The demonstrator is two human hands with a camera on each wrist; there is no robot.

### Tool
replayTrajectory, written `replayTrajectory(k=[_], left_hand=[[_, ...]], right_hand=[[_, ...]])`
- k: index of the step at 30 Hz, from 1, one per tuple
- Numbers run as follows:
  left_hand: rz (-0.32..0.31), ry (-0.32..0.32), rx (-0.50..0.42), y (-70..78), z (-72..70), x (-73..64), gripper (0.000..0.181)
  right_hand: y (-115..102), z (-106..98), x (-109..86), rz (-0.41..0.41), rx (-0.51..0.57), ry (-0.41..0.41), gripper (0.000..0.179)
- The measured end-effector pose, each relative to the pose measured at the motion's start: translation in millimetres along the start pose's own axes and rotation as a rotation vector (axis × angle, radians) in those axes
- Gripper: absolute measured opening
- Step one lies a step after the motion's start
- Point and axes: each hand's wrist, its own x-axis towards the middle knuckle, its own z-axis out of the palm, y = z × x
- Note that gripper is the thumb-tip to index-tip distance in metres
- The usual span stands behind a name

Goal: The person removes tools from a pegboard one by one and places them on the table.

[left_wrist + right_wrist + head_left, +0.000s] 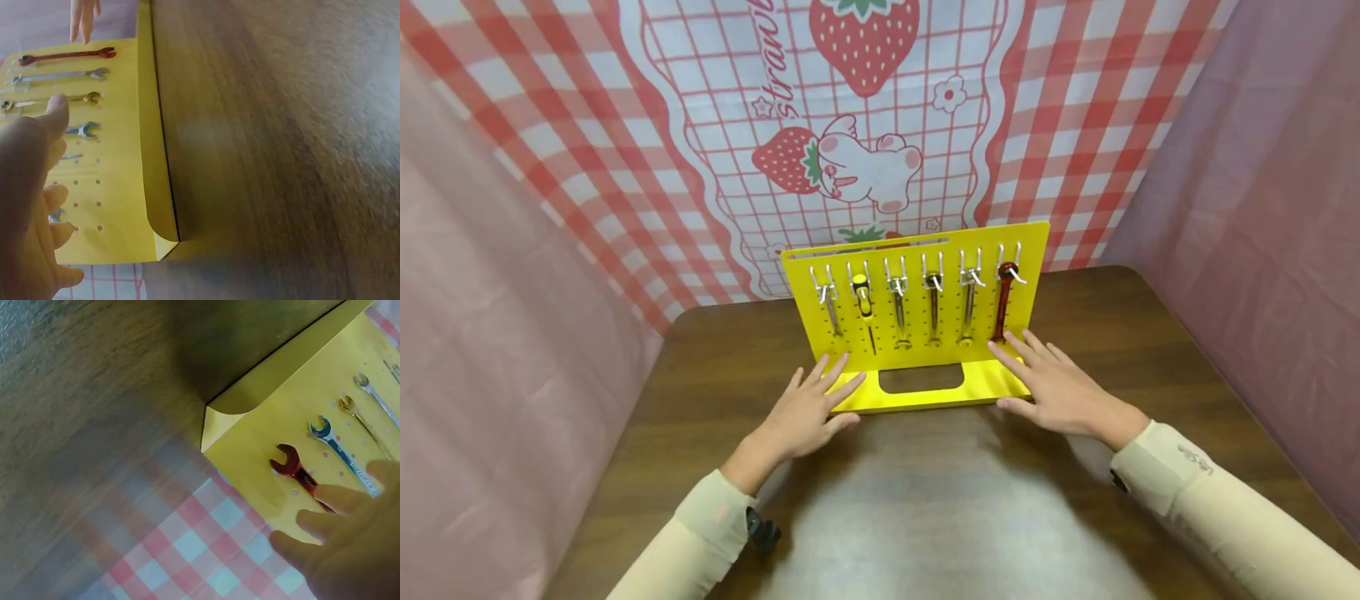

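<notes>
A yellow pegboard stand [917, 333] stands upright on the table, tools hanging from its hooks. My left hand [801, 417] is at the left end of its base, fingers spread and nothing held. At the right end, my right hand [1063, 387] also has spread fingers and holds nothing; its fingertips are near the lower end of a red wrench [1003, 304]. Whether either hand touches the base, I cannot tell. Left of the red wrench hang a silver wrench [968, 312], a brownish-gold wrench [934, 312], another silver wrench [899, 310], a yellow-and-black screwdriver [862, 293] and a small metal tool [832, 317].
The stand's base has an oblong cutout [921, 379]. Beneath everything lies a brown wooden table [910, 500]. Behind hangs a red-and-white checked strawberry cloth [1060, 108], with pink curtains [497, 350] on both sides.
</notes>
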Motion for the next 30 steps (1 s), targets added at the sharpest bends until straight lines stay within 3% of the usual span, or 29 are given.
replayTrajectory(k=[7, 13, 15, 20, 22, 25, 30], left_hand=[[-0.068, 0.085, -0.421, -9.6, -3.4, -3.3, 0.054], [-0.083, 0.315, -0.624, -16.2, -0.3, -2.2, 0.047], [-0.128, 0.385, -0.704, -11.2, -7.5, -2.5, 0.045], [-0.261, 0.523, -0.940, -18.9, -3.1, 0.9, 0.043], [-0.310, 0.566, -1.000, -27.5, 6.0, 4.4, 0.045], [-0.376, 0.628, -1.029, -28.8, 6.2, 6.3, 0.047], [-0.390, 0.688, -1.011, -22.6, -8.6, 10.6, 0.053]], right_hand=[[7, -3, 5.7, 0.028, 0.113, 0.161, 0.066], [14, -1, 11.6, 0.078, 0.327, 0.305, 0.053], [14, -1, 14.7, 0.105, 0.430, 0.365, 0.048], [14, 0, 24.5, 0.176, 0.709, 0.493, 0.043], [15, -1, 28.2, 0.184, 0.784, 0.530, 0.043], [15, -1, 33.4, 0.189, 0.847, 0.573, 0.043], [15, -3, 42.7, 0.199, 0.878, 0.638, 0.041]])
